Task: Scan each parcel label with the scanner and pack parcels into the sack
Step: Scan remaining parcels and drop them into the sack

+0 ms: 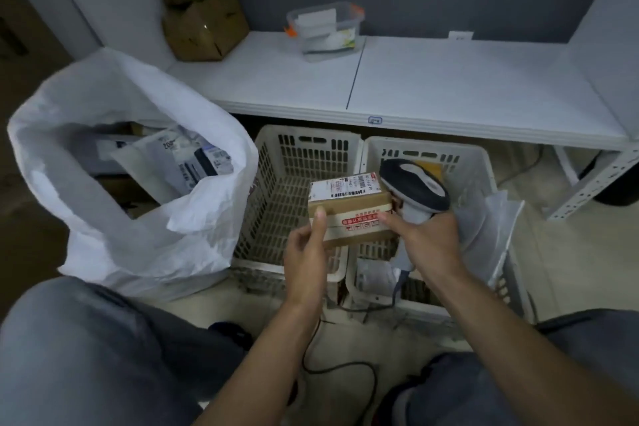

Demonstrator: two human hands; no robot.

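Plainly, the left hand has its grip curled round the cardboard parcel above the baskets; the right hand grips the scanner beside it (barcoded white label up, red print illegible).

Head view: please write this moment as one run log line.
left hand: holds cardboard parcel | right hand: grips scanner, also touches parcel | label: faces up | sack: open, parcels inside

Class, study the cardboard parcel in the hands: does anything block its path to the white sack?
Nothing visible does. The cardboard parcel, held by the left hand and steadied by the right hand that grips the scanner, hangs above the left basket; the white sack beside it stands open-mouthed.
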